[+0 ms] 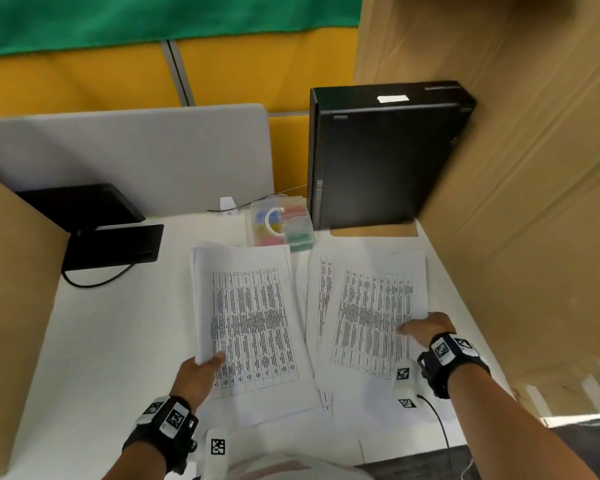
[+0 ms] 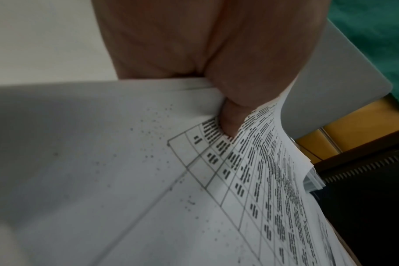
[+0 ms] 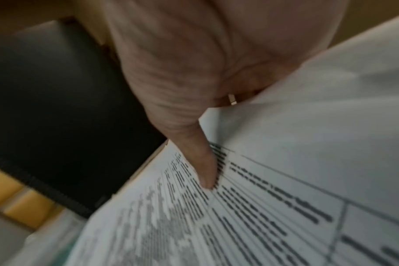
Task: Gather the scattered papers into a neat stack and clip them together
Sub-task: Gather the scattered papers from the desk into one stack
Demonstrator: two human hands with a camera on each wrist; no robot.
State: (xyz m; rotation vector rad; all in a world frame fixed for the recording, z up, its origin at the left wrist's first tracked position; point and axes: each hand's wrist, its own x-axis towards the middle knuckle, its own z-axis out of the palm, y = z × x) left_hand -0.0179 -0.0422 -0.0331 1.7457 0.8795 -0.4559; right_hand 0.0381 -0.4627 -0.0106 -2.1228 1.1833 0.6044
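Printed sheets with tables lie in two groups on the white desk. My left hand pinches the near left corner of the left bundle of papers, thumb on top, lifting that edge a little; the left wrist view shows the thumb pressing the printed sheet. My right hand pinches the right edge of the right-hand papers, thumb on top and fingers under; the right wrist view shows the thumb on the sheet. A clear box of coloured clips stands behind the papers.
A black computer case stands at the back right against a cardboard wall. Cardboard also stands at the left. A black monitor base with a cable sits at the back left, before a grey divider.
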